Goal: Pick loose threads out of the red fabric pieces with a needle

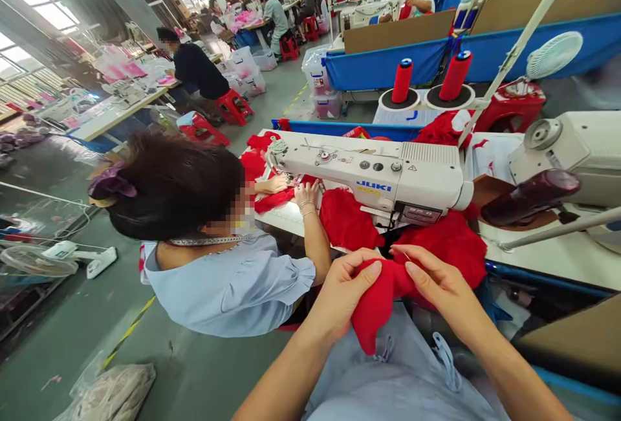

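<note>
My left hand [345, 288] and my right hand [439, 285] both pinch a piece of red fabric [381, 301] just above my lap. The left thumb presses on its upper fold. A thin needle shows between the right thumb and forefinger. More red fabric [444, 243] is piled behind, under the white sewing machine [378, 175].
A co-worker in a light blue top [228, 285] sits close on the left, hands on red cloth at the machine's needle. Two red thread cones [402, 81] stand behind the machine. A second machine [577, 149] is at right. Other people work at far tables; red stools [233, 107] line the aisle.
</note>
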Motion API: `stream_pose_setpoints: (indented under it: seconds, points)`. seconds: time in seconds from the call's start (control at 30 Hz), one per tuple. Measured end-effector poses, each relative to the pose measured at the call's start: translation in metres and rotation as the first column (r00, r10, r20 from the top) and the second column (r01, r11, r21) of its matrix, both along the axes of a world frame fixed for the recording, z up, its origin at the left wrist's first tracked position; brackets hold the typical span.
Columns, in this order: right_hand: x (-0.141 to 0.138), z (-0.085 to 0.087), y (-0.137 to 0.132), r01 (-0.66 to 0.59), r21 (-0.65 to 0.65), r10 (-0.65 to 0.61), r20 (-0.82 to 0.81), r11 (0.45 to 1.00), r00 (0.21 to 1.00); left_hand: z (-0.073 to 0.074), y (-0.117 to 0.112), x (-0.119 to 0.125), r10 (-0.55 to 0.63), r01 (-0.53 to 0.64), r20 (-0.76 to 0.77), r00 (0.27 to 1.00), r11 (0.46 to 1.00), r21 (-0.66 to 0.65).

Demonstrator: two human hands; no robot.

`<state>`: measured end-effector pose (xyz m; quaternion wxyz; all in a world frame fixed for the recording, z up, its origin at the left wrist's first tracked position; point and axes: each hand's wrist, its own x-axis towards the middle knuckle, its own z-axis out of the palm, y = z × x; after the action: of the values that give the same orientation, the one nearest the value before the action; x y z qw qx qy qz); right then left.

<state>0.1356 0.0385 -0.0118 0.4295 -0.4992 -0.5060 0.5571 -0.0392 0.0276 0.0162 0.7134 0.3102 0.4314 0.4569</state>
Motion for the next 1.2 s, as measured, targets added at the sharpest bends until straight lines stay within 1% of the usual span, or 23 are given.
stream_pose_setpoints:
  seconds: [0.07, 0.1, 0.13, 0.23, 0.37, 0.43, 0.47, 0.5, 0.53, 0.6, 0.63, 0.67, 0.73, 0.77, 0.8, 0.9, 1.07, 1.13, 1.2]
  points:
    - [0.003, -0.006, 0.004, -0.103, -0.191, 0.08, -0.123, 0.976, 0.989, 0.0, 0.0, -0.003, -0.005, 0.005, -0.01, 1.0, 1.0, 0.004]
    - [0.003, -0.01, 0.005, -0.131, -0.244, 0.093, -0.16, 0.961, 0.983, 0.0, 0.0, -0.004, -0.01, 0.01, -0.019, 1.0, 1.0, 0.002]
    - [0.003, -0.012, 0.004, -0.141, -0.267, 0.095, -0.178, 0.953, 0.979, 0.0, 0.0, -0.005, -0.016, 0.016, -0.03, 0.999, 1.0, -0.004]
    - [0.001, -0.017, 0.001, -0.104, -0.25, 0.058, -0.184, 0.963, 0.981, -0.001, 0.001, -0.006, -0.037, 0.035, -0.053, 0.998, 0.999, -0.027]
    - [0.001, -0.016, 0.0, 0.002, -0.2, -0.036, -0.167, 0.98, 0.985, 0.0, 0.002, -0.005, -0.038, 0.036, -0.068, 0.997, 0.999, -0.036]
    - [0.0, -0.013, -0.002, 0.043, -0.135, -0.062, -0.142, 0.99, 0.988, 0.002, 0.001, -0.004, -0.049, 0.045, -0.088, 0.995, 0.998, -0.044]
    - [0.0, -0.011, -0.004, 0.064, -0.071, -0.072, -0.111, 0.995, 0.991, 0.002, 0.001, -0.004, -0.055, 0.051, -0.099, 0.994, 0.998, -0.041]
    - [-0.001, -0.008, -0.007, 0.108, 0.012, -0.107, -0.067, 0.994, 0.992, 0.003, 0.001, -0.004, -0.059, 0.056, -0.112, 0.992, 0.998, -0.032]
    - [-0.003, -0.006, -0.011, 0.183, 0.109, -0.183, -0.018, 0.977, 0.983, 0.004, 0.0, -0.003, -0.06, 0.058, -0.123, 0.991, 0.998, -0.018]
    - [-0.007, 0.001, -0.019, 0.334, 0.282, -0.366, 0.068, 0.9, 0.928, 0.004, 0.0, -0.002, -0.04, 0.042, -0.15, 0.988, 0.999, 0.015]
    - [-0.01, 0.004, -0.023, 0.357, 0.322, -0.407, 0.101, 0.877, 0.908, 0.003, 0.0, -0.001, -0.022, 0.028, -0.169, 0.985, 0.999, 0.034]
    - [-0.014, 0.007, -0.026, 0.326, 0.332, -0.386, 0.135, 0.885, 0.912, 0.003, 0.0, 0.0, -0.007, 0.017, -0.189, 0.982, 0.998, 0.054]
    - [-0.02, 0.012, -0.027, 0.171, 0.291, -0.233, 0.192, 0.941, 0.953, 0.002, 0.001, 0.002, 0.006, 0.017, -0.221, 0.975, 0.995, 0.101]
    - [-0.023, 0.013, -0.027, 0.109, 0.269, -0.167, 0.203, 0.957, 0.965, 0.001, 0.001, 0.003, 0.004, 0.026, -0.231, 0.973, 0.992, 0.126]
    - [-0.026, 0.014, -0.025, 0.083, 0.259, -0.139, 0.207, 0.962, 0.968, 0.001, 0.001, 0.003, 0.002, 0.034, -0.238, 0.971, 0.989, 0.147]
    - [-0.029, 0.015, -0.022, 0.1, 0.287, -0.169, 0.226, 0.953, 0.959, -0.001, 0.003, 0.004, 0.03, 0.018, -0.256, 0.966, 0.983, 0.183]
    - [-0.023, 0.014, -0.024, 0.056, 0.414, -0.204, 0.322, 0.908, 0.925, -0.003, 0.005, 0.003, 0.088, -0.043, -0.259, 0.962, 0.984, 0.173]
    - [-0.022, 0.014, -0.025, 0.028, 0.464, -0.211, 0.35, 0.886, 0.913, -0.003, 0.005, 0.003, 0.105, -0.078, -0.214, 0.971, 0.988, 0.132]
    - [-0.021, 0.013, -0.024, -0.003, 0.504, -0.21, 0.365, 0.863, 0.907, -0.003, 0.006, 0.005, 0.129, -0.123, -0.138, 0.982, 0.991, 0.051]
